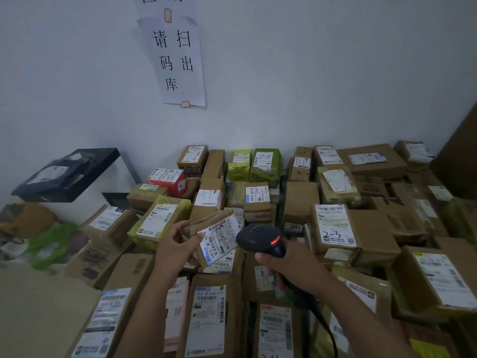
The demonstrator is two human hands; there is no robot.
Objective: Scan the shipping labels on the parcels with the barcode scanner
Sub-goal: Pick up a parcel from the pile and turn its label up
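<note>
The left grip [173, 250] holds a small brown parcel [206, 222] tilted, its white label [222, 239] facing the black barcode scanner [258, 237], which the right grip [291, 264] clasps just beside it, above crowded labelled parcels [209, 316].

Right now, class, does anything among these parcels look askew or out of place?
The black table on the left looks tilted, a dark parcel lying on its sloping top. The brown parcels lie heaped at mixed angles, not stacked.

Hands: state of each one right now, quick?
Left hand: holds a small parcel, label facing up.
Right hand: grips the barcode scanner.
</note>
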